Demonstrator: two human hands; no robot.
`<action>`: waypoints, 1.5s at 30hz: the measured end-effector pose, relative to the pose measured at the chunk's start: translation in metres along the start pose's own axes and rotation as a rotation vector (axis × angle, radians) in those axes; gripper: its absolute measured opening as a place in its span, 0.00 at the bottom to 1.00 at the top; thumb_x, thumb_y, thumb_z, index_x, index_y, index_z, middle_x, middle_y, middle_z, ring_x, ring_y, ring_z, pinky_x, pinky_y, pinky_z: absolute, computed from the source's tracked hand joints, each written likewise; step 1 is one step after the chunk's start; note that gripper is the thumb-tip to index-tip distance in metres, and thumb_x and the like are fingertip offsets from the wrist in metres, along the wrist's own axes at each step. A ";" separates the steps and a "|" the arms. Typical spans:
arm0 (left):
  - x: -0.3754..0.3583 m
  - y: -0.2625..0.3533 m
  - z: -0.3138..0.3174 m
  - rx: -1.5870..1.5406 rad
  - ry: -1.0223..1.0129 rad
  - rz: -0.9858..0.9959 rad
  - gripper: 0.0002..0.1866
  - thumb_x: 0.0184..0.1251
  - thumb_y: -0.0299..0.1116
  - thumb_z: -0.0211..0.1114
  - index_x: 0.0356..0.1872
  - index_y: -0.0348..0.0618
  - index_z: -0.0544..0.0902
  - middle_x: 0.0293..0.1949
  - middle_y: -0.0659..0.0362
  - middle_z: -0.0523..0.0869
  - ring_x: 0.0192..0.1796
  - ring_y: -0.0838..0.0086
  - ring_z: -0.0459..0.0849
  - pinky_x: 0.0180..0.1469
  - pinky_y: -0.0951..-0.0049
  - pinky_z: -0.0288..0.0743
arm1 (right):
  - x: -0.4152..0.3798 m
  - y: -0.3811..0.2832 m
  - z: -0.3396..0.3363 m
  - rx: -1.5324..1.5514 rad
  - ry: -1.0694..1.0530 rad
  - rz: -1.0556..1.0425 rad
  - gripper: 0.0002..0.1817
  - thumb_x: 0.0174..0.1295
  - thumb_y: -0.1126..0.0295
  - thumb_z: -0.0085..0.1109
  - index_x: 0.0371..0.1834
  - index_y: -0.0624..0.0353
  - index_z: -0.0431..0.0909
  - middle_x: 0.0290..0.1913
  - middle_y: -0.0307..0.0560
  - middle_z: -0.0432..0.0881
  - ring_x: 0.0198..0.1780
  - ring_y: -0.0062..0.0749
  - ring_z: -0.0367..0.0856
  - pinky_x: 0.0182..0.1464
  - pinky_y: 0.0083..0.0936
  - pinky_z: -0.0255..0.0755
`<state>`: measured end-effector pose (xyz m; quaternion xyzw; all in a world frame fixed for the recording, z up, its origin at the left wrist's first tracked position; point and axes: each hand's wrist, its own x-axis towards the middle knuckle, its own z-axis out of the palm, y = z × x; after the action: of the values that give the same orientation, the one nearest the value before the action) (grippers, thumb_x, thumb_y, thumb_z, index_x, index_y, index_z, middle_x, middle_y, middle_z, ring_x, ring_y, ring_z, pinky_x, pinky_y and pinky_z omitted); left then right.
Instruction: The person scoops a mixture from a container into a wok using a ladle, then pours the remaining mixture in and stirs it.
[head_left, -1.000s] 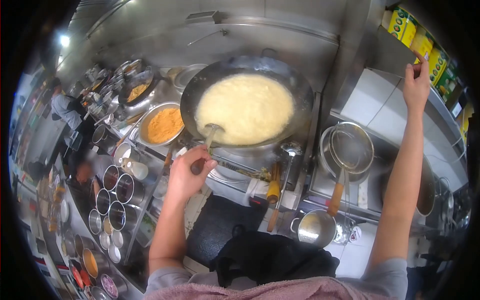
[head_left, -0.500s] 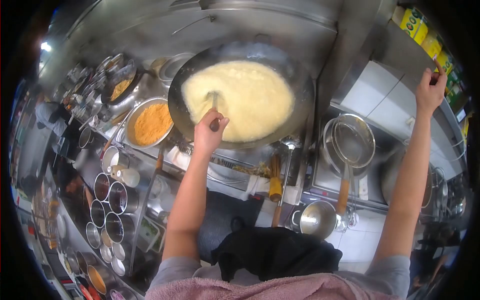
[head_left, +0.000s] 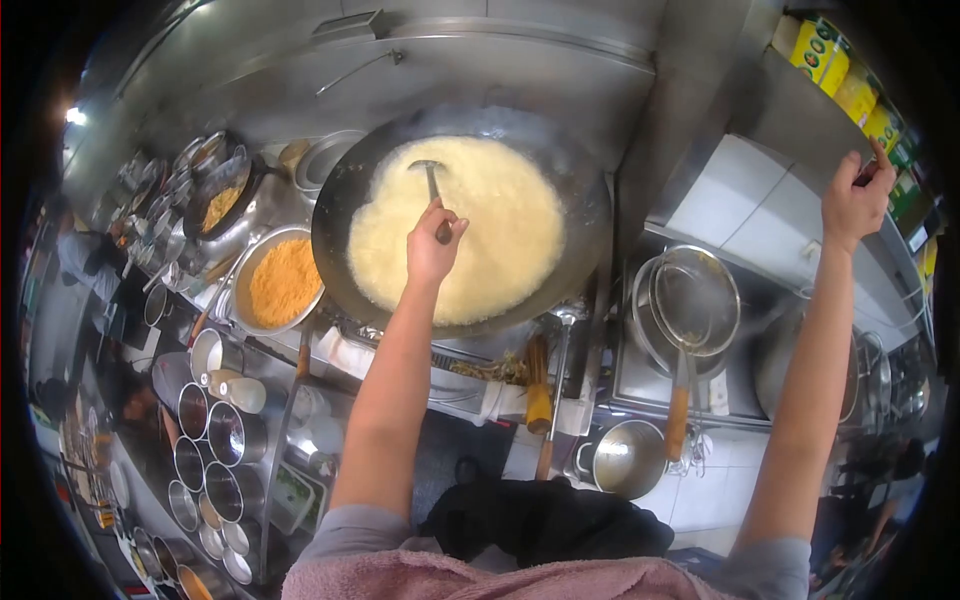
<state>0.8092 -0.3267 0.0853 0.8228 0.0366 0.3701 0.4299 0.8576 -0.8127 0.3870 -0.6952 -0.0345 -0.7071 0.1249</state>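
My left hand is closed round the handle of a ladle, its metal head at the surface of a frothy pale-yellow liquid. That liquid fills much of a large black wok on the stove. My right hand is raised at the far right, beside yellow and green packages. Its fingers are curled, the index finger more extended, and a small dark thing shows between them; what it is I cannot make out.
Left of the wok sits a bowl of orange crumbs. A mesh strainer rests over a pot on the right, with a steel pot below. A brush hangs along the stove front. Several metal canisters stand lower left.
My left hand has pushed the ladle forward, and its head now shows more above the liquid. The whole view has shifted slightly. My right hand stays raised at the right.
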 end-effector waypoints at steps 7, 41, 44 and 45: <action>-0.027 0.012 0.010 0.125 0.016 -0.029 0.09 0.61 0.31 0.73 0.34 0.40 0.81 0.37 0.49 0.84 0.38 0.64 0.85 0.43 0.70 0.77 | 0.001 -0.007 -0.005 0.054 0.001 -0.031 0.20 0.61 0.60 0.60 0.57 0.48 0.80 0.30 0.38 0.78 0.32 0.33 0.79 0.41 0.33 0.73; -0.208 0.210 -0.114 -0.068 -0.068 -0.293 0.11 0.73 0.34 0.63 0.39 0.34 0.83 0.37 0.59 0.86 0.41 0.78 0.82 0.49 0.74 0.74 | 0.017 0.008 -0.036 0.491 -0.413 -0.070 0.24 0.62 0.66 0.55 0.64 0.51 0.74 0.37 0.49 0.82 0.44 0.44 0.80 0.50 0.41 0.72; -0.207 0.220 -0.128 -0.016 -0.084 -0.271 0.19 0.66 0.41 0.70 0.49 0.37 0.85 0.39 0.57 0.89 0.45 0.75 0.84 0.53 0.74 0.74 | 0.017 0.010 -0.037 0.485 -0.421 -0.092 0.25 0.62 0.66 0.55 0.64 0.52 0.73 0.38 0.49 0.83 0.45 0.45 0.81 0.51 0.41 0.72; -0.206 0.223 -0.131 -0.042 -0.078 -0.277 0.19 0.66 0.42 0.70 0.49 0.38 0.85 0.40 0.57 0.88 0.45 0.75 0.84 0.53 0.74 0.74 | 0.018 0.009 -0.039 0.494 -0.437 -0.072 0.25 0.62 0.66 0.55 0.65 0.52 0.72 0.39 0.49 0.83 0.46 0.45 0.81 0.52 0.41 0.72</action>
<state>0.5189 -0.4559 0.1765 0.8143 0.1255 0.2756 0.4951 0.8218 -0.8326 0.4024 -0.7776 -0.2555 -0.5153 0.2540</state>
